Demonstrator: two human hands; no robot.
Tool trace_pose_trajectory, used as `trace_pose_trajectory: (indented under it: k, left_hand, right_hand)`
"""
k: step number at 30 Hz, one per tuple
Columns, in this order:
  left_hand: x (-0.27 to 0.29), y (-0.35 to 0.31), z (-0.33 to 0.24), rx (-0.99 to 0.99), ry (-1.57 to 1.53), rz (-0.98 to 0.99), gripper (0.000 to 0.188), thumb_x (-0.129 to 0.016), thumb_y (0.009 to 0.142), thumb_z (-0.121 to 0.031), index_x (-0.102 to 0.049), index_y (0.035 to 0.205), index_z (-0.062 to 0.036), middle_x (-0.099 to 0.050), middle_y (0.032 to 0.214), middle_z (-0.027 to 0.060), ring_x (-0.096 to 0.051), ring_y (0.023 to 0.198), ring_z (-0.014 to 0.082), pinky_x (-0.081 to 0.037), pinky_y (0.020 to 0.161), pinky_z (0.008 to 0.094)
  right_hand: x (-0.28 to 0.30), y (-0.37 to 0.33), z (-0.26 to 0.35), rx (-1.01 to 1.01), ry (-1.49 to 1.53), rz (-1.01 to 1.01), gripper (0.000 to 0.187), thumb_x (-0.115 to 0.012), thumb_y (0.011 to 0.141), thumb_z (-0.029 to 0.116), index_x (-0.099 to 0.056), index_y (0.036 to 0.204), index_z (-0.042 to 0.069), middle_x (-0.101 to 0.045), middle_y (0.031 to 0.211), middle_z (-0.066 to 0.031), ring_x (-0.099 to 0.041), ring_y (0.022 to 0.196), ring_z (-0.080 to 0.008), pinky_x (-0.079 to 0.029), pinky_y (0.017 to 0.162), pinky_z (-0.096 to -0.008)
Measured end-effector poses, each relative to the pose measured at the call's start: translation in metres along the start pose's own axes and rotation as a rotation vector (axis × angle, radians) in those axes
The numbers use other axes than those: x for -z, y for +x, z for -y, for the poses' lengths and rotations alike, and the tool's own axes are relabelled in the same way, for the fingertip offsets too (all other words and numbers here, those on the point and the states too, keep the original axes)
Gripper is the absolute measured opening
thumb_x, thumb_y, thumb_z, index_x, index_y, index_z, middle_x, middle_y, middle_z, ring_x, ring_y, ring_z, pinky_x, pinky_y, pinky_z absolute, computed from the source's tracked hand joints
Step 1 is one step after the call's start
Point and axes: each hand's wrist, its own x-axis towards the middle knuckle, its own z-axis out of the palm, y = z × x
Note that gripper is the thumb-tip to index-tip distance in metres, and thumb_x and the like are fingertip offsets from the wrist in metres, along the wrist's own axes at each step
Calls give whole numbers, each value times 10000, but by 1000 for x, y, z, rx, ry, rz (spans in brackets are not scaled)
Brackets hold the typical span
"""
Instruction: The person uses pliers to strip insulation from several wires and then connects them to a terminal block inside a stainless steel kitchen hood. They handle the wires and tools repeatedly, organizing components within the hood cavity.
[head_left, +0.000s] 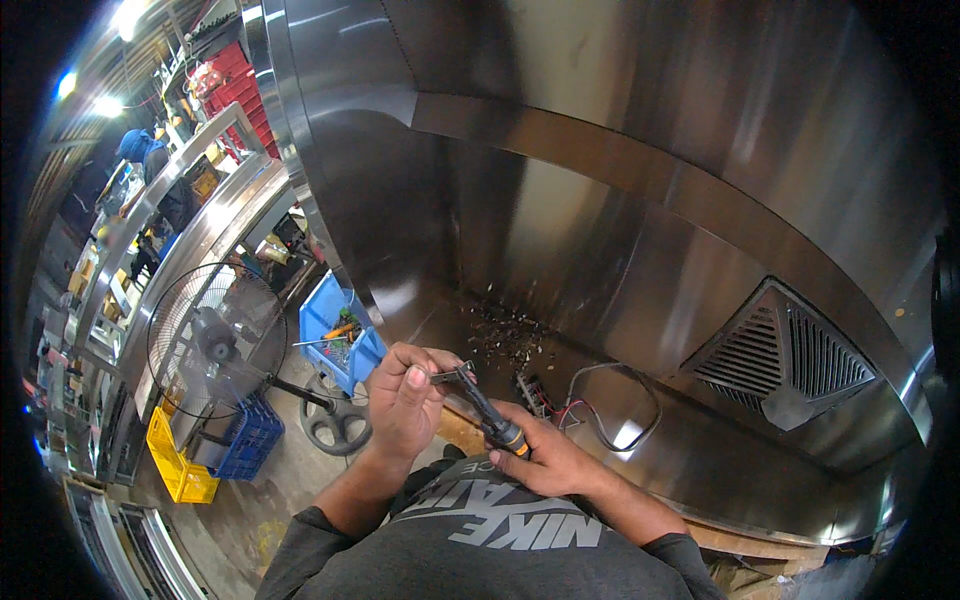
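In front of my chest, my right hand (541, 452) is wrapped round a black hand tool (489, 414) with a yellow-orange band near its grip. The tool slants up and left toward my left hand (407, 395). My left thumb and fingers are closed in a pinch on a small thin dark piece (447, 376) at the tool's upper tip. I cannot make out whether this piece is part of the tool or separate. Behind my hands, a loose scatter of small dark and light bits (512, 337) lies on the shiny metal surface (440, 318).
Tall curved metal panels (600, 240) surround the front and right, with a slotted vent (780, 355). A cable (655, 400) loops near some small dark equipment (533, 394). To the left stand a pedestal fan (215, 335), a blue bin of tools (345, 362) and a yellow crate (175, 460). A person (165, 180) is farther off.
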Motion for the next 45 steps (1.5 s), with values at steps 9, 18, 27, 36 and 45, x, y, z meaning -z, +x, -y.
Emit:
trace_pose_trajectory:
  k: [9, 18, 27, 36, 45]
  left_hand:
    - [0, 1, 3, 11, 113, 56, 299, -684, 893, -204, -562, 1095, -21, -608, 972, 104, -645, 880, 207, -543, 785, 325]
    - [5, 4, 5, 120, -241, 215, 208, -725, 848, -153, -624, 1008, -65, -578, 895, 68, -635, 832, 184, -556, 743, 310]
    - [4, 6, 18, 265, -347, 163, 250, -773, 806, -195, -628, 986, -99, -578, 859, 43, -612, 855, 182, -546, 729, 316]
    - [0, 15, 14, 230, -395, 60, 243, -744, 827, -164, -540, 938, -91, -601, 964, 88, -617, 922, 234, -529, 838, 398]
    - [27, 28, -42, 399, 515, 185, 141, -642, 915, -131, -607, 963, -3, -643, 949, 93, -624, 873, 139, -506, 785, 279]
  right_hand:
    - [-8, 1, -2, 40, -98, -105, 523, -615, 862, 100, -408, 1333, 6, -602, 1106, -229, -614, 1021, -387, -474, 875, -415]
    - [-7, -2, -7, 46, 8, 48, 510, -621, 861, 76, -435, 1335, 47, -626, 1080, -178, -617, 1031, -323, -466, 883, -394]
    - [-5, 1, -34, 53, 157, 113, 512, -637, 878, 97, -428, 1340, 27, -625, 1003, -117, -607, 934, -240, -465, 852, -359]
    - [-16, 5, -36, 30, -22, -25, 566, -621, 896, 161, -382, 1386, 9, -555, 1233, -207, -534, 1174, -318, -397, 999, -389]
    - [18, -10, -21, -63, -78, -21, 604, -591, 919, 167, -325, 1429, -16, -432, 1414, -226, -403, 1334, -313, -288, 1113, -395]
